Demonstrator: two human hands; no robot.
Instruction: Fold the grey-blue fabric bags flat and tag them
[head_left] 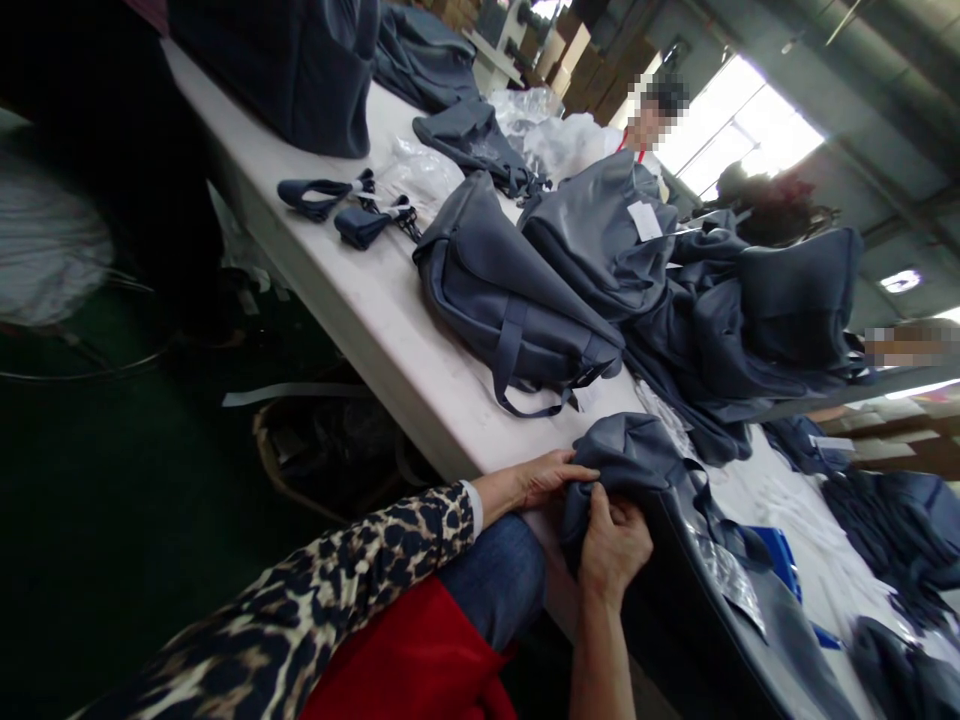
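Observation:
A dark blue bag (pixel 660 560) lies at the table's near edge and reaches down to the lower right. My left hand (pixel 549 478) grips the bag's rounded end, its thumb along the top and the other fingers partly hidden behind the fabric. Close beside it, my right hand (pixel 615 545) pinches the same end with thumb and curled fingers. The two thumbs almost meet on the fabric. A clear plastic piece (pixel 731 580) lies on the bag's side. Just beyond my hands sits another dark blue bag (pixel 517 300) with a flap and a webbing strap.
More dark blue bags (pixel 600 235) crowd the white table (pixel 405 370). Rolled straps (pixel 322 195) lie near its left edge, beside clear plastic (pixel 420 175). An open carton (pixel 300 460) stands on the floor below. Co-workers (pixel 637 125) are at the far side.

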